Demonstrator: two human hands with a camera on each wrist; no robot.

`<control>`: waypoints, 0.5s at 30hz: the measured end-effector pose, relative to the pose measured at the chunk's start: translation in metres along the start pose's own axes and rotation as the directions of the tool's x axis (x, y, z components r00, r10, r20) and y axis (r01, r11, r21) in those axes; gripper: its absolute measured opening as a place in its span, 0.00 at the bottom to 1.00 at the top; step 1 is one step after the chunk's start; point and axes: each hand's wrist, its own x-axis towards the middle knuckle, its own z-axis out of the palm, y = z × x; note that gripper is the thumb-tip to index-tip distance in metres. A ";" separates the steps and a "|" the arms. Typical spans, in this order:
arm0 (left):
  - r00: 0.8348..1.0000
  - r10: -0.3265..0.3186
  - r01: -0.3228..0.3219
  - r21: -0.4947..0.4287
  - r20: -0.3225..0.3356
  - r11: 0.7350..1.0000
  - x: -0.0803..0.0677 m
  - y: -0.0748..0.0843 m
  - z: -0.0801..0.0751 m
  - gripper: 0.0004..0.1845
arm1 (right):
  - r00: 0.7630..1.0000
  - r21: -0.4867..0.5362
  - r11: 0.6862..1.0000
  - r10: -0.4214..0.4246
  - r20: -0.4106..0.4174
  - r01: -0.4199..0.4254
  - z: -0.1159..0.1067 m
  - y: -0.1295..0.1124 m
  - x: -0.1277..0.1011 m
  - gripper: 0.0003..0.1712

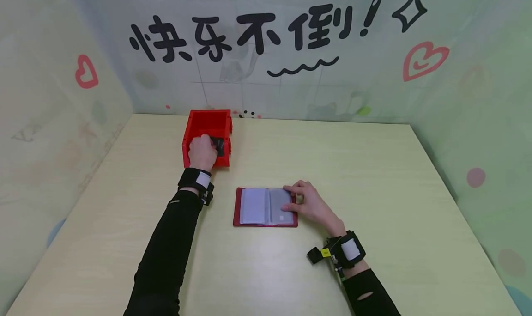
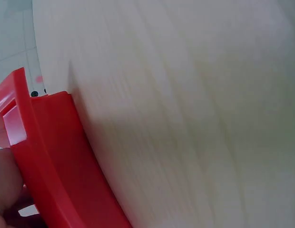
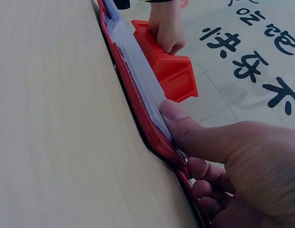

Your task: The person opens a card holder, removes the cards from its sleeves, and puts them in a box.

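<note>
A pale wooden table (image 1: 374,191) filled most of the head view, closed in at the back and sides by light walls (image 1: 469,103) painted with black lettering and red hearts. Near the far left part of the table stood a red plastic bin (image 1: 208,119), open at the top, with dark flat items (image 1: 219,145) lying inside it. Closer to the person, near the middle of the table, a red card holder (image 1: 264,207) lay open and flat, its two clear-sleeved pages facing up. The left hand (image 1: 202,152) was down inside the bin, knuckles up and fingers curled over the dark items; whether it actually gripped one could not be told, since the head view hid the fingertips and the left wrist view showed only the bin's red wall (image 2: 57,161) and a sliver of skin. The right hand (image 1: 309,204) rested on the right-hand page of the card holder, the thumb (image 3: 178,121) pressed flat on the sleeve near its edge, the other fingers loosely curled beside and under the cover's right edge, holding the page down rather than closing around it. Both forearms wore black sleeves (image 1: 172,242) and wrist-mounted camera straps (image 1: 198,181).
</note>
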 end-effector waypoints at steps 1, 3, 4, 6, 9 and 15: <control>1.000 -0.002 0.002 0.015 0.007 1.000 0.000 0.001 0.000 0.08 | 1.000 0.001 1.000 0.002 0.000 -0.002 0.000 0.000 0.000 0.32; 0.999 -0.015 0.014 0.028 0.029 1.000 -0.001 0.002 0.000 0.11 | 1.000 0.006 1.000 0.006 0.001 -0.006 0.000 -0.001 -0.001 0.32; 0.999 -0.023 0.021 0.030 0.042 0.999 -0.002 0.003 0.000 0.13 | 1.000 0.006 1.000 0.007 0.002 -0.007 0.000 -0.001 -0.001 0.32; 0.997 -0.037 0.036 0.023 0.071 0.999 -0.002 0.004 -0.001 0.16 | 1.000 0.006 1.000 0.008 0.002 -0.008 0.001 -0.001 -0.001 0.32; 0.994 -0.053 0.051 0.014 0.100 0.999 -0.003 0.003 -0.001 0.19 | 1.000 0.005 1.000 0.005 0.001 -0.005 0.001 0.000 -0.001 0.32; 0.990 -0.052 0.052 0.005 0.133 0.999 -0.003 0.003 -0.005 0.17 | 1.000 -0.005 1.000 -0.006 -0.002 0.006 0.000 0.003 0.001 0.32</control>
